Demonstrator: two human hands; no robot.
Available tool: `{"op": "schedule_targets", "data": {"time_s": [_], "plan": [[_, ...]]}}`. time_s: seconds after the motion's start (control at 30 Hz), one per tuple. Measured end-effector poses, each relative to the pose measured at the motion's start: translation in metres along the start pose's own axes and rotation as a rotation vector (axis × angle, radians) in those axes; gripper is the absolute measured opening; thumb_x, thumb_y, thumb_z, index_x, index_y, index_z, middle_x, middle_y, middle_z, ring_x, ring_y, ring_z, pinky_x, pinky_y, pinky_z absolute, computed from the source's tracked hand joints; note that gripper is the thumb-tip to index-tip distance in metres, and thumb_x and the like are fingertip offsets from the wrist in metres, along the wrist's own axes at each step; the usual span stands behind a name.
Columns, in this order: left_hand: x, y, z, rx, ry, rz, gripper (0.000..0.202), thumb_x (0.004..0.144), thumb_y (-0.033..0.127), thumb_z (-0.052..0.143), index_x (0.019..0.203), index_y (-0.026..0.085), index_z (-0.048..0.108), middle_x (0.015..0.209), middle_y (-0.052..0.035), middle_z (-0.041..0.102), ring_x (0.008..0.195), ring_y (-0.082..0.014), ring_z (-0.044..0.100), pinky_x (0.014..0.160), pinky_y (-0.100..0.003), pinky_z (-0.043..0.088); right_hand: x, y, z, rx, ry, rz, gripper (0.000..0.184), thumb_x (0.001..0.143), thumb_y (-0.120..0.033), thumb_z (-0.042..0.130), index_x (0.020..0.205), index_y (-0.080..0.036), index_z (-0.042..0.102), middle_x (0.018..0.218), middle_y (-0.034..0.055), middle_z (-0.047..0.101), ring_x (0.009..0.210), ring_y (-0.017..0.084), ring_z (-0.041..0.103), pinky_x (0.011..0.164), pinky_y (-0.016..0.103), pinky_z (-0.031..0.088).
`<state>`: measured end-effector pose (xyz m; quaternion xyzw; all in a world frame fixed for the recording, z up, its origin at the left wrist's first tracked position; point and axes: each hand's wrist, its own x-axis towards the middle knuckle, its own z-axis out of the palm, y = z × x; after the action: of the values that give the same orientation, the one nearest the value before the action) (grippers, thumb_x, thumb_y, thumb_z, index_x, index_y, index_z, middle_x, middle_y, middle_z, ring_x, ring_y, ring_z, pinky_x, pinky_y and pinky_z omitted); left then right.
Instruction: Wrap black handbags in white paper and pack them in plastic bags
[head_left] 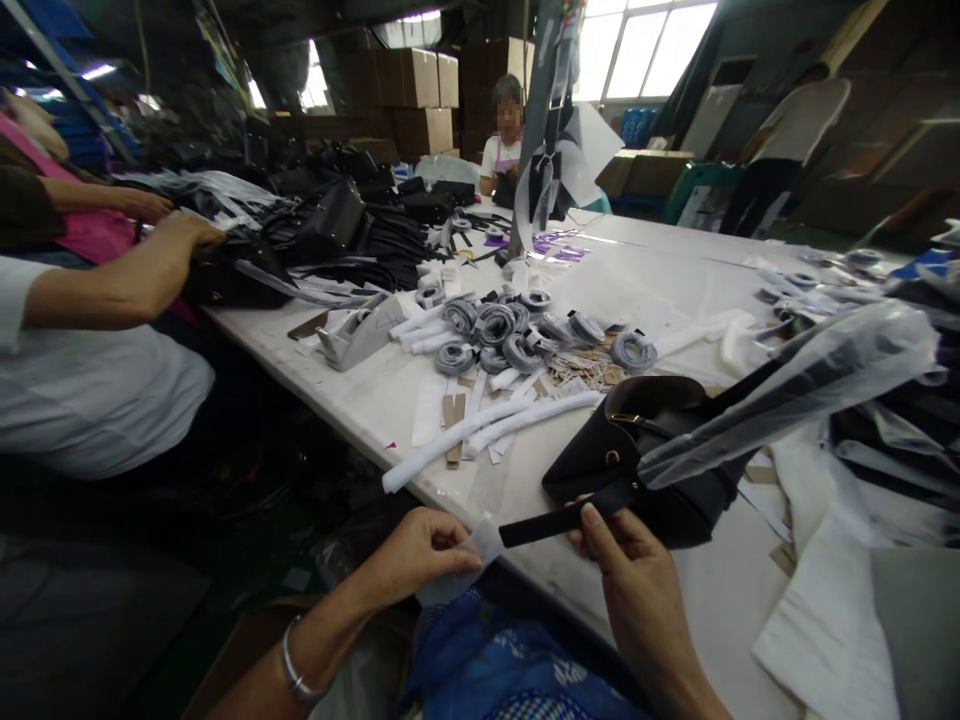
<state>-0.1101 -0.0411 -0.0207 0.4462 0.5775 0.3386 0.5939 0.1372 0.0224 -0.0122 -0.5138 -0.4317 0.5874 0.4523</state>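
A black handbag (675, 410) lies tilted on the table's near side, its handles covered by a clear plastic sleeve (817, 390). My right hand (637, 570) pinches a black strap (544, 522) in front of the bag, thumb on top. The strap's free end points left. Close to that end, my left hand (431, 550), with a silver bangle at the wrist, pinches a small piece of translucent plastic film (486, 543). Film and strap tip meet or overlap; I cannot tell whether they touch.
Rolled grey straps (495, 325) and white foam rods (450, 445) lie mid-table beside a tape dispenser (364, 330). Black bags (330, 215) are heaped at the back left. Co-workers sit at left and across the table. A post (534, 150) rises behind the rolls.
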Motion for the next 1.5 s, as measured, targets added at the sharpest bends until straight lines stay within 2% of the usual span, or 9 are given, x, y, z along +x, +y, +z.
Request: {"op": "schedule_targets", "data": {"time_s": [0.37, 0.5, 0.63, 0.7, 0.83, 1.03, 1.13, 1.23, 1.5], "plan": [[0.007, 0.01, 0.006, 0.028, -0.082, 0.042, 0.023, 0.075, 0.036, 0.076, 0.074, 0.013, 0.076, 0.062, 0.0001, 0.065, 0.058, -0.0112, 0.053, 0.057, -0.021, 0.036, -0.001, -0.014, 0.003, -0.209, -0.067, -0.035, 0.04, 0.078, -0.055, 0.073, 0.09, -0.017, 0.073, 0.067, 0.0036, 0.067, 0.064, 0.017, 0.059, 0.06, 0.026, 0.048], [0.016, 0.02, 0.018, 0.028, -0.142, 0.064, 0.031, 0.08, 0.043, 0.072, 0.076, 0.013, 0.076, 0.059, 0.0014, 0.061, 0.056, -0.0106, 0.048, 0.053, -0.021, 0.031, -0.001, -0.019, 0.001, -0.319, -0.103, -0.068, 0.041, 0.08, -0.057, 0.069, 0.086, -0.017, 0.071, 0.062, 0.0019, 0.063, 0.059, 0.016, 0.056, 0.055, 0.025, 0.046], [0.03, 0.033, 0.038, 0.019, -0.138, 0.109, 0.042, 0.084, 0.052, 0.065, 0.079, 0.012, 0.076, 0.06, 0.0008, 0.059, 0.058, -0.011, 0.046, 0.054, -0.021, 0.032, -0.003, -0.017, -0.004, -0.422, -0.107, -0.131, 0.046, 0.086, -0.059, 0.06, 0.098, -0.017, 0.071, 0.065, 0.0021, 0.065, 0.058, 0.017, 0.057, 0.055, 0.026, 0.045], [0.037, 0.04, 0.049, 0.006, -0.126, 0.132, 0.047, 0.086, 0.055, 0.063, 0.08, 0.011, 0.076, 0.061, 0.0003, 0.059, 0.058, -0.011, 0.046, 0.054, -0.022, 0.032, -0.004, -0.016, -0.009, -0.486, -0.1, -0.192, 0.046, 0.091, -0.059, 0.052, 0.101, -0.018, 0.07, 0.065, 0.0023, 0.066, 0.059, 0.017, 0.058, 0.058, 0.026, 0.045], [0.048, 0.055, 0.071, -0.036, -0.081, 0.179, 0.049, 0.087, 0.058, 0.06, 0.085, 0.011, 0.076, 0.065, -0.0011, 0.062, 0.058, -0.0109, 0.046, 0.053, -0.022, 0.031, -0.005, -0.015, -0.018, -0.591, -0.085, -0.267, 0.053, 0.097, -0.057, 0.039, 0.072, -0.02, 0.067, 0.061, 0.0027, 0.064, 0.058, 0.017, 0.06, 0.059, 0.026, 0.043], [0.066, 0.065, 0.096, -0.083, 0.029, 0.272, 0.044, 0.09, 0.054, 0.058, 0.088, 0.013, 0.076, 0.079, -0.0045, 0.07, 0.072, -0.0164, 0.059, 0.064, -0.024, 0.043, -0.008, -0.022, -0.025, -0.501, -0.052, -0.191, 0.05, 0.093, -0.061, 0.048, 0.071, -0.02, 0.068, 0.059, 0.003, 0.067, 0.055, 0.018, 0.062, 0.058, 0.026, 0.047], [0.074, 0.067, 0.101, -0.063, 0.093, 0.337, 0.037, 0.09, 0.049, 0.061, 0.088, 0.016, 0.077, 0.088, -0.0052, 0.071, 0.085, -0.0195, 0.062, 0.076, -0.026, 0.046, -0.005, -0.025, -0.024, -0.408, -0.038, -0.118, 0.048, 0.089, -0.063, 0.054, 0.082, -0.019, 0.073, 0.056, 0.0025, 0.067, 0.051, 0.018, 0.061, 0.056, 0.026, 0.048], [0.079, 0.069, 0.1, -0.039, 0.128, 0.368, 0.035, 0.088, 0.048, 0.063, 0.087, 0.016, 0.077, 0.087, -0.0056, 0.071, 0.083, -0.02, 0.063, 0.074, -0.027, 0.047, 0.002, -0.026, -0.022, -0.346, -0.021, -0.078, 0.049, 0.086, -0.064, 0.058, 0.089, -0.018, 0.076, 0.052, 0.0023, 0.066, 0.047, 0.017, 0.06, 0.052, 0.025, 0.047], [0.077, 0.057, 0.095, -0.041, 0.206, 0.344, 0.038, 0.087, 0.051, 0.063, 0.098, 0.016, 0.075, 0.094, -0.0068, 0.073, 0.088, -0.0219, 0.065, 0.074, -0.028, 0.049, 0.008, -0.03, -0.009, -0.383, 0.046, -0.087, 0.048, 0.083, -0.064, 0.061, 0.071, -0.019, 0.073, 0.046, 0.0015, 0.063, 0.044, 0.016, 0.058, 0.049, 0.023, 0.045]]}}
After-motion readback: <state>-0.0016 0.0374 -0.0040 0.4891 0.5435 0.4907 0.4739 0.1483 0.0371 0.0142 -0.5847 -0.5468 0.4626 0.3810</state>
